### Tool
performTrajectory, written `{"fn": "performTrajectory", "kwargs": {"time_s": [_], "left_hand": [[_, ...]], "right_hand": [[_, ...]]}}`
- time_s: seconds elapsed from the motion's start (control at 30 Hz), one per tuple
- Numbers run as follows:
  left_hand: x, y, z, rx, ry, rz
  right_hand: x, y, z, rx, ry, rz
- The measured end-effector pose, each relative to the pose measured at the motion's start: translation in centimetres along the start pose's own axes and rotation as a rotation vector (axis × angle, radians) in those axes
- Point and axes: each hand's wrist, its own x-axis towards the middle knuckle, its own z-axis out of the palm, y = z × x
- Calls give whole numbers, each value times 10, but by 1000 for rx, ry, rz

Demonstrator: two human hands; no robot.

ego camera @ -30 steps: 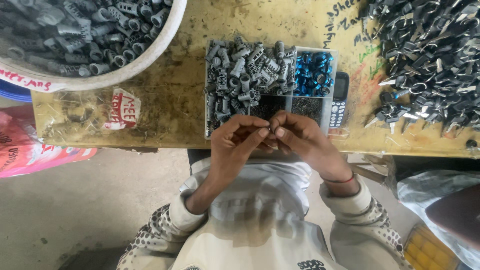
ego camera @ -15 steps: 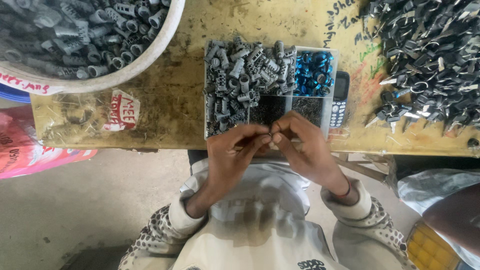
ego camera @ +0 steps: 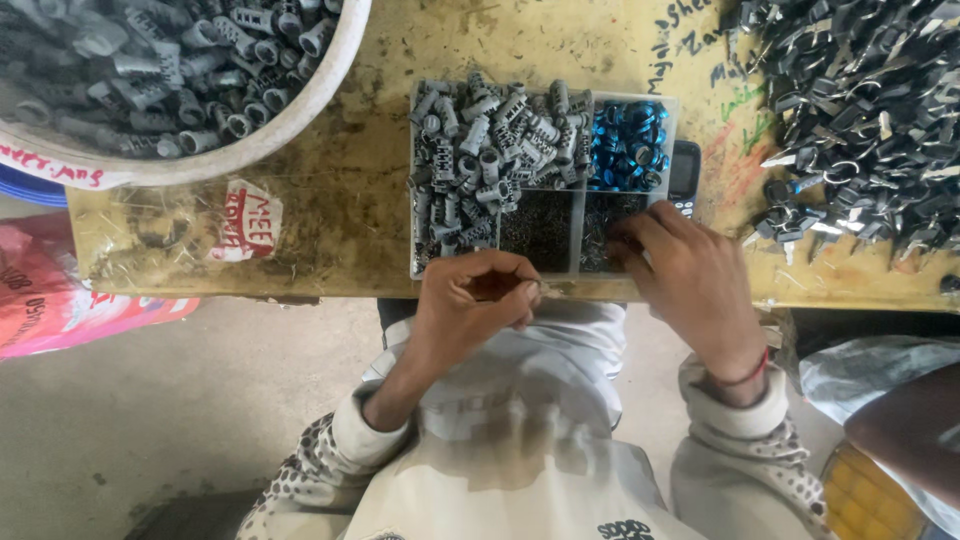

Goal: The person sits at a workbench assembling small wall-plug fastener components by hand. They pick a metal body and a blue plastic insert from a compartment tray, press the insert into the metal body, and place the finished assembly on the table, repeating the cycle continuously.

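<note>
The left hand [ego camera: 470,305] is curled closed at the near edge of the table [ego camera: 350,200], pinching a small part too hidden by the fingers to identify. The right hand [ego camera: 690,275] reaches with bent fingers into the near-right compartment of the clear divided tray [ego camera: 415,180]; its fingertips are hidden, so any grip cannot be told. The tray holds grey plastic sleeves [ego camera: 480,150], blue rings [ego camera: 628,145] and fine dark parts. A phone [ego camera: 685,172] is half hidden behind the tray. The white tub [ego camera: 300,115] and the pile of metal clips [ego camera: 860,110] are cut off by the frame.
</note>
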Motion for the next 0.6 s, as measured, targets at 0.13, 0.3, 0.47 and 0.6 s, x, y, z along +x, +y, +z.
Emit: {"fn": "performTrajectory", "kwargs": {"time_s": [0.13,0.3,0.47,0.6], "left_hand": [[1,-6,1,9,25,2],[-3,0,4,68,2,57],[-4,6,13,226,64,147],[-7,3,23,-107,61,17]], "right_hand": [[-2,9,8,-37,124,-10],[-10,14,17,274,223,-19],[-16,6,16,692,279,112],[-27,-26,25,1052,230,47]]}}
